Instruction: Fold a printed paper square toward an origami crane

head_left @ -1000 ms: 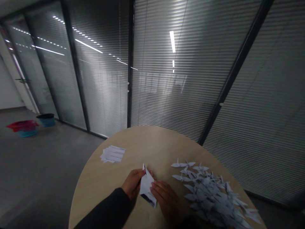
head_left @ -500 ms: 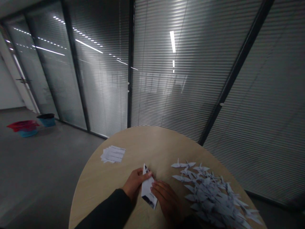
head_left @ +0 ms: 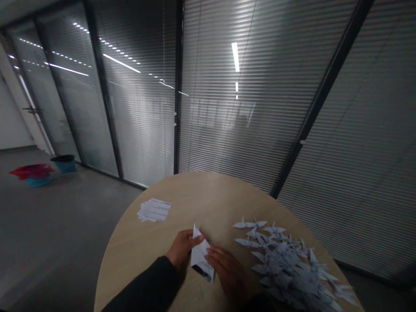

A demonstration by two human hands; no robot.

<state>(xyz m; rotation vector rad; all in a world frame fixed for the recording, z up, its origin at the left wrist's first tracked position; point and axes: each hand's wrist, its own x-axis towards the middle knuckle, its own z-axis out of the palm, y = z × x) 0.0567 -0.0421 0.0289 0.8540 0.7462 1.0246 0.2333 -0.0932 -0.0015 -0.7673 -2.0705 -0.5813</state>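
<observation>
1. Your left hand (head_left: pixel 183 249) is partly closed, its fingers holding the upper left edge of the folded paper (head_left: pixel 201 255), a pointed white piece with dark print near its lower tip.
2. Your right hand (head_left: pixel 227 271) is open with its fingers spread, and the fingertips press against the paper's right side. How firmly they press cannot be told from this view.
3. The folded paper stands between your hands, over the pale wooden surface (head_left: pixel 208 195). Whether its lower tip touches the surface cannot be told.
4. Risk of slipping: uneven pressure from your two hands could let the paper's layers shift, putting a crease out of line.
5. The pile of origami cranes (head_left: pixel 286 264) lies just beside your right hand. Risk of snagging: a wide outward movement of that hand could catch the thin wings and push cranes toward the surface's edge.
6. The stack of printed paper slips (head_left: pixel 154 210) lies loosely beyond your left hand, well apart from it. Risk of scattering: a careless reach across could fan the slips out.
</observation>
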